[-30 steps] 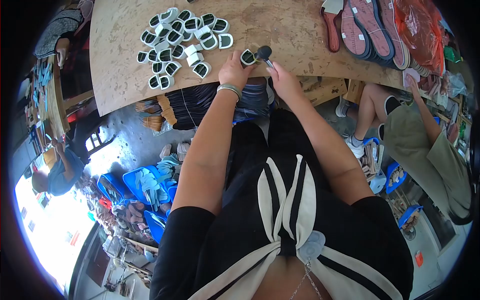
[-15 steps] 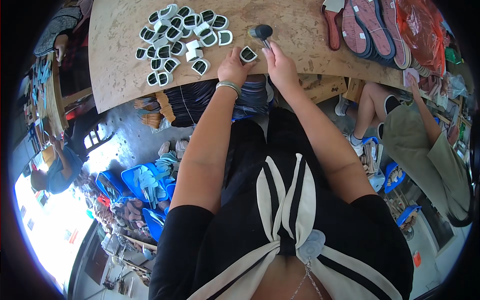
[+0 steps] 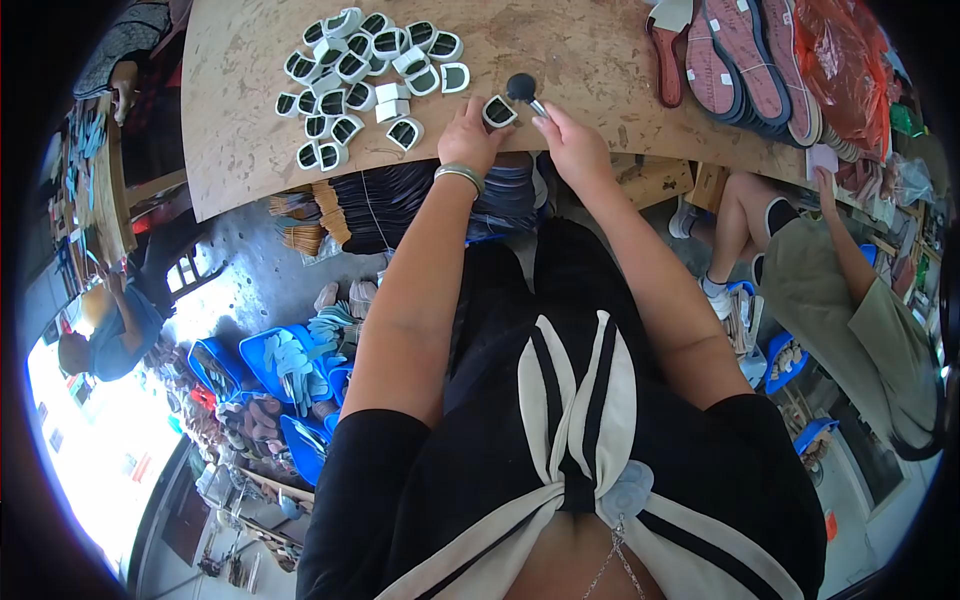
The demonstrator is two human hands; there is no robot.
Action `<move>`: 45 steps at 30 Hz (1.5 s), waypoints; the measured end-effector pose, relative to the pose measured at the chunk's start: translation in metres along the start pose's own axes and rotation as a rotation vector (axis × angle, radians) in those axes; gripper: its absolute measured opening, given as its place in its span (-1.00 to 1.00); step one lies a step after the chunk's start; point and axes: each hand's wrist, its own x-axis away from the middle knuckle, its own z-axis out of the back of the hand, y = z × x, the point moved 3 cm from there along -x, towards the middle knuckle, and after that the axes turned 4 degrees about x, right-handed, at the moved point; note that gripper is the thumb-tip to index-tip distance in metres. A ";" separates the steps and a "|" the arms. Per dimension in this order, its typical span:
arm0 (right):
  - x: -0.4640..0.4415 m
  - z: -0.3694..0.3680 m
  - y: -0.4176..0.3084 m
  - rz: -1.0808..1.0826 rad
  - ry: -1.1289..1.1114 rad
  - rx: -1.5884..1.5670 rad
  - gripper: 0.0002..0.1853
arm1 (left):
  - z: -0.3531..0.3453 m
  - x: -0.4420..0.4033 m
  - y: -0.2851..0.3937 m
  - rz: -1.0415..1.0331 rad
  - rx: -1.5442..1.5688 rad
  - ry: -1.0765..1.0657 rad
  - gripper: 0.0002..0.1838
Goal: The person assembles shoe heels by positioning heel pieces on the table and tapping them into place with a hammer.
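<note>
My left hand (image 3: 470, 140) grips a white D-shaped shoe heel piece (image 3: 499, 112) with a dark inner face, near the table's front edge. My right hand (image 3: 580, 152) is closed around the metal handle of a small mallet (image 3: 520, 87) with a round black head. The mallet head is just above and right of that piece; whether they touch I cannot tell. To the left, a loose cluster of similar white heel pieces (image 3: 352, 67) lies on the wooden table (image 3: 560, 40), some tipped on their sides.
At the table's right lie a red-handled scraper (image 3: 666, 60), stacked reddish soles (image 3: 712, 62) and a red plastic bag (image 3: 838, 70). Bundled dark soles (image 3: 395, 210) sit under the table edge. Blue bins (image 3: 285, 365) stand on the floor. Other people are at left and right.
The mallet head has come down and toward me, closer to the held heel piece, and my right hand has shifted slightly right and toward me. My left hand stays nearly in place.
</note>
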 end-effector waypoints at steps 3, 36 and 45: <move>0.007 -0.002 -0.003 -0.006 0.041 -0.001 -0.63 | 0.002 0.002 0.002 0.016 0.025 -0.011 -0.45; -0.075 0.035 0.141 -0.443 -0.176 -0.856 -0.61 | 0.122 -0.225 0.111 -0.309 -0.290 0.219 -0.33; -0.075 0.036 0.141 -0.454 -0.182 -0.865 -0.64 | 0.120 -0.262 0.121 -0.436 -0.442 0.145 -0.48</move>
